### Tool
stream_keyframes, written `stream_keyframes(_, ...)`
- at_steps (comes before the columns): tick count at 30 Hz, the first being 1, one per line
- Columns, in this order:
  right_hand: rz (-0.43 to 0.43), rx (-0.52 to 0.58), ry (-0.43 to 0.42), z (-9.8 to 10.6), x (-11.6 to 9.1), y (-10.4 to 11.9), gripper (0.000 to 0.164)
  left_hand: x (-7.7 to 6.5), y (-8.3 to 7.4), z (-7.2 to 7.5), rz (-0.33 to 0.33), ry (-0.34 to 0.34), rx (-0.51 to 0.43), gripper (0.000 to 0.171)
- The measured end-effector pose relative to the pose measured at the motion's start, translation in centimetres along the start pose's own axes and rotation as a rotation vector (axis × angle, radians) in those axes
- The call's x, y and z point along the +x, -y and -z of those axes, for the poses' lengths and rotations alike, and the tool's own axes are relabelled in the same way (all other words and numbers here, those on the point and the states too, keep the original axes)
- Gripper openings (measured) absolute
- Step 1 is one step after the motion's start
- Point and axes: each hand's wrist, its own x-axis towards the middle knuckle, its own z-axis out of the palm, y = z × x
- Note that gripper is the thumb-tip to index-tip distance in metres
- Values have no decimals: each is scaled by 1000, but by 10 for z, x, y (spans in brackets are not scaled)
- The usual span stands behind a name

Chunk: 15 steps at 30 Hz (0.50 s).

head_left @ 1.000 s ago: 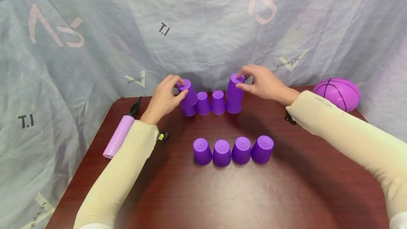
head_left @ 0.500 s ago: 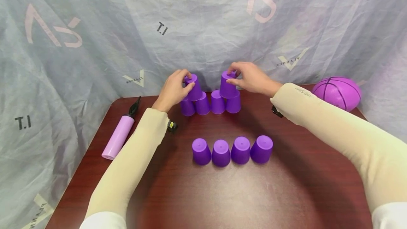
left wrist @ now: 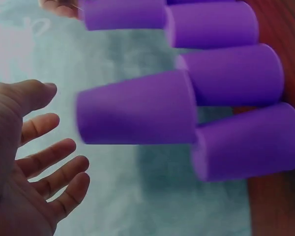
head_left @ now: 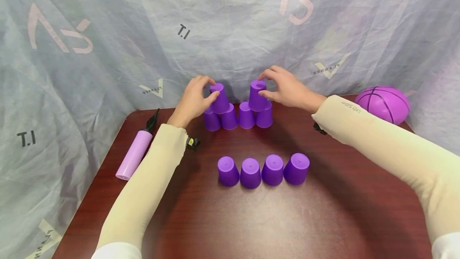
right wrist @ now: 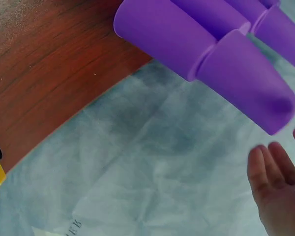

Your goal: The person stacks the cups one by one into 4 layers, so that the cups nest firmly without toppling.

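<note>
Several purple cups stand upside down in a row at the back, among them an outer left cup (head_left: 212,121) and an outer right cup (head_left: 265,116). Two more sit on top, a left upper cup (head_left: 220,101) and a right upper cup (head_left: 257,98), each bridging two below. My left hand (head_left: 193,98) is beside the left upper cup; the left wrist view shows its fingers (left wrist: 64,169) spread and apart from it. Near the right upper cup is my right hand (head_left: 289,89), its fingers (right wrist: 268,167) slightly away from the cup in the right wrist view.
Another row of inverted purple cups (head_left: 250,175) stands nearer on the brown table (head_left: 273,227). A lilac hand pump (head_left: 134,154) lies at left. The purple ball (head_left: 383,105) rests at the back right. Behind the table hangs a grey cloth (head_left: 215,19).
Both upper cups moved inward from above the outer cups onto the gaps between neighbouring cups. My hands, holding them earlier, have let go and drawn slightly back.
</note>
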Motion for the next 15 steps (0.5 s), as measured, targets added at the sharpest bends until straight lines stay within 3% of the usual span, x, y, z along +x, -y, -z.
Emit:
stream_keyframes(4, 85, 1, -90, 9, -12, 9, 33, -15, -12, 12, -115, -39, -40, 25)
stream_keyframes(7, 197, 10, -112, 10, -24, 22, 29, -32, -23, 21, -212, 6, -53, 20)
stream_keyframes(10, 319, 35, -76, 5, -40, 37, 26, -53, -34, 28, -276, 87, -54, 16)
stream_keyframes(15, 451, 40, 90, -10, -65, 65, 23, -88, -44, 29, -315, 202, -39, 19)
